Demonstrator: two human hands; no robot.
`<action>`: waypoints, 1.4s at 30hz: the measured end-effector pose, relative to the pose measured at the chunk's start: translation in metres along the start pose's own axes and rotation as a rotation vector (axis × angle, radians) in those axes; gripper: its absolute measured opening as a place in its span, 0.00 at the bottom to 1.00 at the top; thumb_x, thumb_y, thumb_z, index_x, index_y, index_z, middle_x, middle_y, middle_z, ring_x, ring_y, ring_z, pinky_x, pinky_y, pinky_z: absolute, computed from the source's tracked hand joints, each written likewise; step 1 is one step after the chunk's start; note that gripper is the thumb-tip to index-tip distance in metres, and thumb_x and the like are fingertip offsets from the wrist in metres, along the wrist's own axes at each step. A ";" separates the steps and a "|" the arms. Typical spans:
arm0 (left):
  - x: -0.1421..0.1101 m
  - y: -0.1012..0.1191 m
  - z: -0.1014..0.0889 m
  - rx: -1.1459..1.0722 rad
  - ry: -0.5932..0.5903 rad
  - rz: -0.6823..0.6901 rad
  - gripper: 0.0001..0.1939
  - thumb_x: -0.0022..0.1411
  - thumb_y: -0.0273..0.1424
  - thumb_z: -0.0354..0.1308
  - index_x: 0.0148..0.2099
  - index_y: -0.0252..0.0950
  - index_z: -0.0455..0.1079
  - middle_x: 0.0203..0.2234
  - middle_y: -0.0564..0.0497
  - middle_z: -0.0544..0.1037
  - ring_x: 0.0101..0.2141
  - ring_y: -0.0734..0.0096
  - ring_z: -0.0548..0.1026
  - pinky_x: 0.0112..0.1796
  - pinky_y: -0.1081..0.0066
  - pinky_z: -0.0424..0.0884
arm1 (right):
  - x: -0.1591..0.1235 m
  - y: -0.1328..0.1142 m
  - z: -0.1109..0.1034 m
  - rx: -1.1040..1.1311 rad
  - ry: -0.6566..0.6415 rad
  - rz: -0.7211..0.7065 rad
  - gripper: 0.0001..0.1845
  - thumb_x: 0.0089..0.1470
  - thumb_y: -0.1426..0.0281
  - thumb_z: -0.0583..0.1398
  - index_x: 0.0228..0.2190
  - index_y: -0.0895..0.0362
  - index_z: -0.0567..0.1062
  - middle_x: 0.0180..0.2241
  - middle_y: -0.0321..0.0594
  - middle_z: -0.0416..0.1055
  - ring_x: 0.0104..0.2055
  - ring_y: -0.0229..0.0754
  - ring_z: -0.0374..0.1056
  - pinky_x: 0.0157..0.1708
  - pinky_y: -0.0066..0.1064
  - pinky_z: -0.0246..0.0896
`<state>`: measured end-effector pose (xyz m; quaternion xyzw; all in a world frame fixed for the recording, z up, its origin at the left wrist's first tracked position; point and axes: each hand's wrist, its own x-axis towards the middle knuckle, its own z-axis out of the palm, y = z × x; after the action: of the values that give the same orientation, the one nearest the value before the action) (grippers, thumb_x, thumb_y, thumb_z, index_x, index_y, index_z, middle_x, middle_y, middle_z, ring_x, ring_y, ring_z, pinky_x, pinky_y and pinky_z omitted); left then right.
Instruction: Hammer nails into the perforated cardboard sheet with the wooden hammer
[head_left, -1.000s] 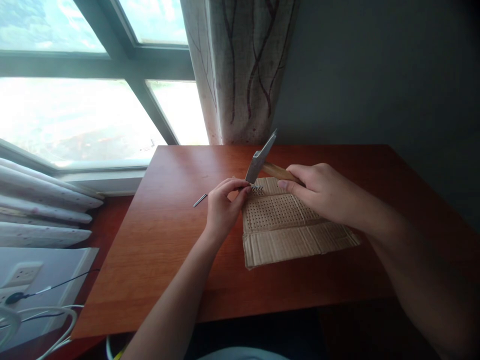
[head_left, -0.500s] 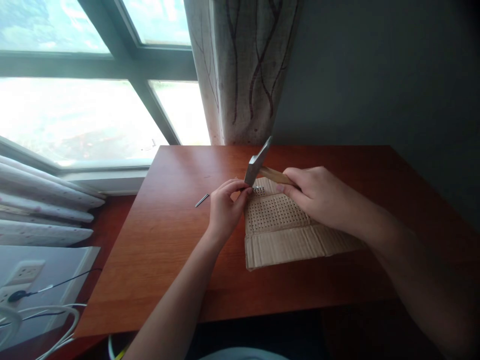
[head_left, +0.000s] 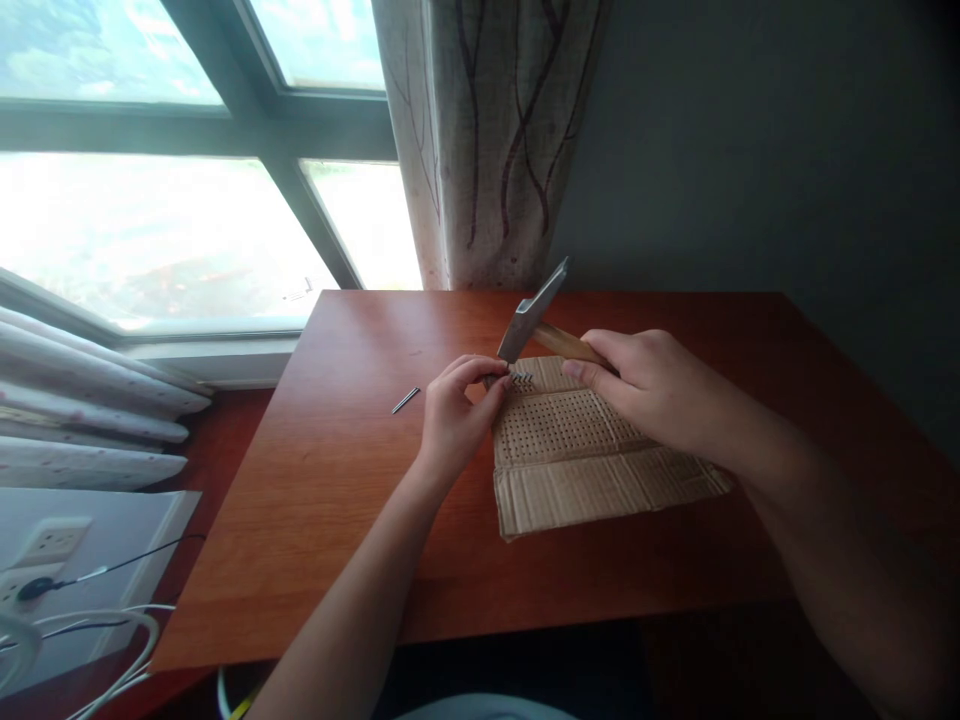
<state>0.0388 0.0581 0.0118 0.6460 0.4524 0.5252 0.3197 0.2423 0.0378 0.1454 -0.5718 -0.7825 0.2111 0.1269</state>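
Note:
My right hand (head_left: 637, 385) is wrapped round the wooden handle of a hammer (head_left: 534, 310), whose metal head slants over the fingertips of my left hand (head_left: 461, 405). With thumb and forefinger pinched together, my left hand holds a nail at the far left corner of a piece of corrugated cardboard (head_left: 577, 490); the fingers mostly hide it. Rows of small holes cover the cardboard's middle. Just right of my left fingertips, several short nails (head_left: 523, 379) stand in the cardboard. Left of that hand, loose nails (head_left: 406, 400) lie together on the table.
The reddish wooden table (head_left: 330, 500) extends under everything. Behind its far edge hang a patterned curtain (head_left: 502, 150) and a dark wall (head_left: 750, 150). A window (head_left: 135, 230) is at left, above a wall socket (head_left: 52, 545) with a plugged-in cable and white cables (head_left: 135, 650).
The hammer head has risen slightly and shifted right, along with my right hand. My left hand keeps its pinch at the cardboard's corner. The view has shifted a little.

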 end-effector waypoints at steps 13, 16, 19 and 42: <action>-0.003 0.001 0.000 -0.032 -0.075 -0.077 0.21 0.57 0.30 0.67 0.53 0.38 0.73 0.43 0.46 0.82 0.45 0.61 0.79 0.49 0.60 0.73 | -0.003 0.006 0.000 0.016 0.006 0.005 0.17 0.64 0.62 0.56 0.24 0.54 0.64 0.20 0.31 0.64 0.22 0.35 0.59 0.25 0.31 0.49; -0.002 0.004 0.000 -0.055 -0.093 -0.107 0.23 0.55 0.30 0.68 0.54 0.38 0.72 0.45 0.45 0.82 0.47 0.60 0.80 0.49 0.60 0.73 | -0.003 0.006 0.000 0.009 0.004 -0.001 0.17 0.64 0.62 0.56 0.24 0.54 0.63 0.20 0.31 0.64 0.22 0.35 0.59 0.25 0.31 0.49; -0.002 0.004 0.001 -0.093 -0.098 -0.136 0.25 0.54 0.29 0.68 0.55 0.39 0.71 0.44 0.45 0.82 0.47 0.60 0.80 0.48 0.61 0.74 | 0.000 0.004 -0.002 -0.010 0.010 -0.011 0.17 0.64 0.62 0.56 0.24 0.54 0.63 0.20 0.31 0.65 0.22 0.35 0.58 0.25 0.32 0.48; -0.005 -0.003 0.002 -0.227 -0.132 -0.268 0.23 0.52 0.34 0.70 0.51 0.40 0.75 0.49 0.44 0.77 0.45 0.62 0.78 0.41 0.67 0.77 | 0.005 -0.004 -0.008 -0.026 0.018 -0.004 0.17 0.63 0.64 0.56 0.23 0.54 0.62 0.20 0.31 0.61 0.22 0.35 0.56 0.25 0.32 0.47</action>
<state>0.0400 0.0543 0.0067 0.5727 0.4504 0.4822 0.4865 0.2404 0.0433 0.1537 -0.5736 -0.7853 0.1954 0.1270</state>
